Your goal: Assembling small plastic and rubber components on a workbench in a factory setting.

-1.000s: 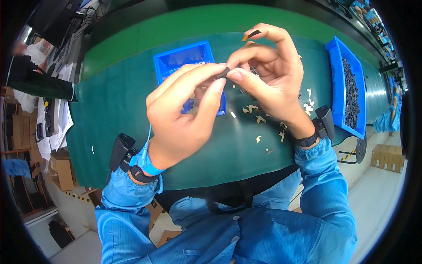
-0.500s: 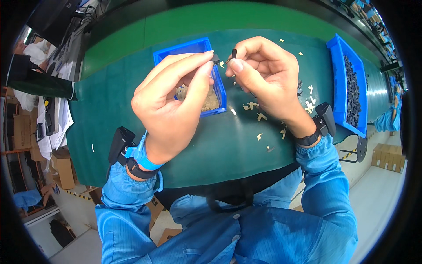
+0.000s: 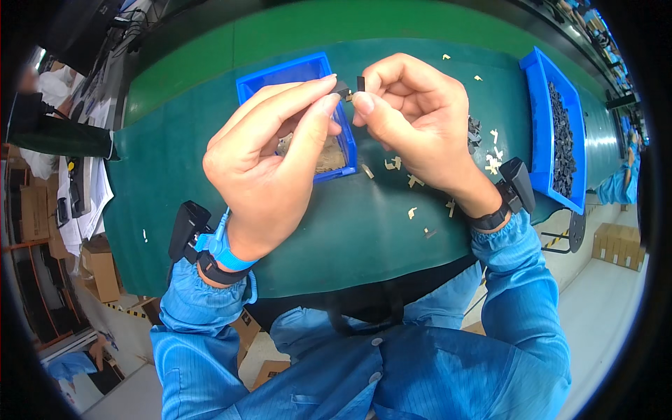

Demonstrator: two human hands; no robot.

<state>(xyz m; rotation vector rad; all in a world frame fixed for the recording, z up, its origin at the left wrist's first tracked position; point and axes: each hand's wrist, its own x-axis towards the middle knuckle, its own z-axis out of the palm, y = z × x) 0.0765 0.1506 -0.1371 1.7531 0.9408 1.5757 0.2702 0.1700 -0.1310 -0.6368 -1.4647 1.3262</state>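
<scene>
Over the green table mat, my left hand point(image 3: 269, 161) pinches a small dark block point(image 3: 341, 92) between thumb and fingertips. Facing it, my right hand point(image 3: 423, 126) grips a small flat black piece point(image 3: 361, 84) between thumb and forefinger. The two parts sit very close; a tiny pale bit point(image 3: 349, 97) shows between them, and I cannot tell whether they touch. Behind my left hand stands a blue bin point(image 3: 283, 69) with cream-coloured bits in it, partly covered by the hand.
A second blue bin point(image 3: 536, 129), full of dark small parts point(image 3: 561, 140), stands at the right. Cream pieces point(image 3: 493, 164) lie scattered on the green mat point(image 3: 350, 245), beside a little pile of dark parts point(image 3: 474, 133). Papers point(image 3: 98, 189) hang at the left edge.
My right hand has moved slightly left and up, bringing the black piece nearer the dark block. My left hand still pinches the block and has shifted a little left.
</scene>
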